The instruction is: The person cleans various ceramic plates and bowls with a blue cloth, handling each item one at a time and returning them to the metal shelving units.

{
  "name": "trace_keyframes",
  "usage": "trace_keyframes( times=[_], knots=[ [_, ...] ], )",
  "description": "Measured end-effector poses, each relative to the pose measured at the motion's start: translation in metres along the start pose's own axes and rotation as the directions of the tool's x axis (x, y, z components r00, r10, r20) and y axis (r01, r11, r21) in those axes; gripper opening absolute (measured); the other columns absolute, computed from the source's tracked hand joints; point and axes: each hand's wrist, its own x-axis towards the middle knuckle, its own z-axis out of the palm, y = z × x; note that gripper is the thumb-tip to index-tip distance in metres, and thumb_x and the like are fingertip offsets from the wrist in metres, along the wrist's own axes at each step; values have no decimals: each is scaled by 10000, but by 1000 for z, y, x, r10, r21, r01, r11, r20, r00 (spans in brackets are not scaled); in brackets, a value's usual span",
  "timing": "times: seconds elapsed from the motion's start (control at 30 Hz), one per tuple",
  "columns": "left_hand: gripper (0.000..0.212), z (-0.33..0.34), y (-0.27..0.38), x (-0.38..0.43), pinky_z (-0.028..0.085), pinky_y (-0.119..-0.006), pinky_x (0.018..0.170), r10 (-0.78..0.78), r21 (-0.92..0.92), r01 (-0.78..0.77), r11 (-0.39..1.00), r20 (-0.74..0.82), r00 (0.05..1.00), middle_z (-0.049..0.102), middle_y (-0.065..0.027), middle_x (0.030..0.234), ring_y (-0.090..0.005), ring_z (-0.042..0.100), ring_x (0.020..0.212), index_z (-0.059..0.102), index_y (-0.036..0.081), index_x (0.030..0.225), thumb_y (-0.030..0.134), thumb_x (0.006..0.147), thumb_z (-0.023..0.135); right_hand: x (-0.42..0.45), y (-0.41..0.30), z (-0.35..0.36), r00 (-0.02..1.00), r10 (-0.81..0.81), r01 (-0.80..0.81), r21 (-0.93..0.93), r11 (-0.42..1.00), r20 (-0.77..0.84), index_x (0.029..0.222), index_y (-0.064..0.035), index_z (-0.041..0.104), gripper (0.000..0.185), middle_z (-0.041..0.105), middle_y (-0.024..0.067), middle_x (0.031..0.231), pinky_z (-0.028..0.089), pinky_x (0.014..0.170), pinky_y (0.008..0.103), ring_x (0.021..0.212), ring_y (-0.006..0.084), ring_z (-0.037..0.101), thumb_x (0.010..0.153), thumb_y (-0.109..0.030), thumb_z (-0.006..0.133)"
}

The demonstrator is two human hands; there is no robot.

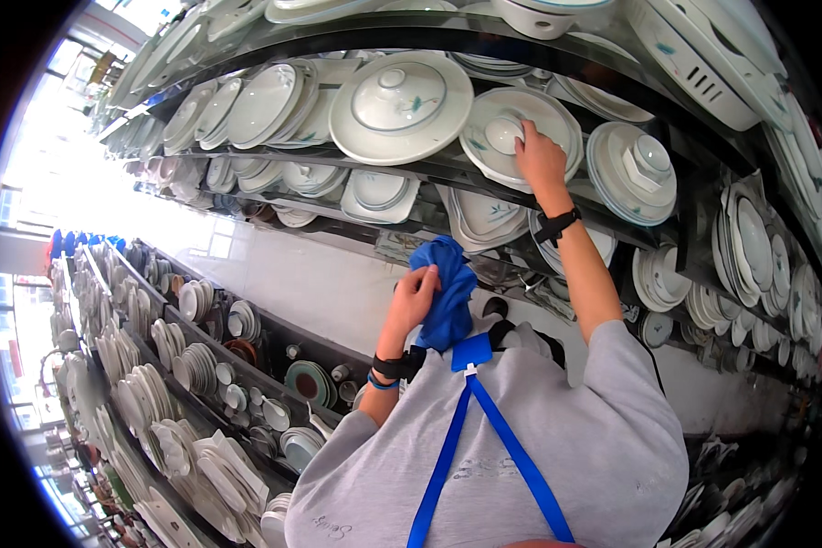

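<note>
My left hand (414,298) grips a bunched blue cloth (445,294) in front of my body. Reaching to the shelf, my right hand (542,161) has its thumb and forefinger at the right edge of a small white bowl (503,135). That bowl sits on a stack of white plates (555,113) with a blue-green leaf motif. Left of it stands a large white plate (349,137) bearing a knobbed lid (401,99). To the right is another plate stack (606,171) topped by a small faceted bowl (651,161).
Dark shelves (425,168) packed with white tableware run ahead of me, with a perforated white dish (699,75) at upper right. Behind my left arm, a second rack (198,342) holds plates, bowls and spoons. A pale floor aisle (281,274) lies between them.
</note>
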Motion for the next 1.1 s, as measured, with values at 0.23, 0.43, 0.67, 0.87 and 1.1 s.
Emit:
trace_keyframes(
  times=[0.23,0.43,0.67,0.87,1.1],
  knots=[
    [405,-16,11,20,469,-324,763,89,99,-99,990,102,991,648,-65,774,-159,586,796,679,4,843,309,1082,561,8,9,15,999,11,-12,13,1000,47,1269,-70,520,320,745,204,949,582,747,551,838,429,733,973,-163,600],
    [411,-42,29,46,452,-369,869,110,75,-123,990,159,981,630,-116,809,-248,570,916,713,24,848,337,1069,567,-5,6,10,999,0,8,212,977,-39,1273,-53,541,278,730,229,1030,554,795,533,954,448,698,1008,-137,557],
    [368,-60,44,63,403,-425,1094,140,70,-167,984,286,948,669,-140,901,-305,565,1067,745,69,994,375,1071,555,-41,-15,-47,988,93,-53,294,954,-126,1272,-41,568,277,718,243,964,524,762,517,907,454,686,1036,-184,576],
    [451,-50,54,61,377,-420,1137,169,72,-203,977,322,931,556,-216,1262,-348,513,1233,665,150,1332,455,1000,650,-96,-52,-96,990,114,-77,371,926,-81,1255,-34,589,262,704,244,880,515,702,518,810,452,684,1038,-181,577],
    [608,2,60,55,390,-419,1131,314,34,-351,936,373,873,543,-201,1315,-321,497,1294,542,50,1403,411,955,741,-149,-74,-108,964,-243,171,448,877,109,1265,-51,597,297,719,213,890,540,676,515,781,432,692,975,-110,621]
  ],
)
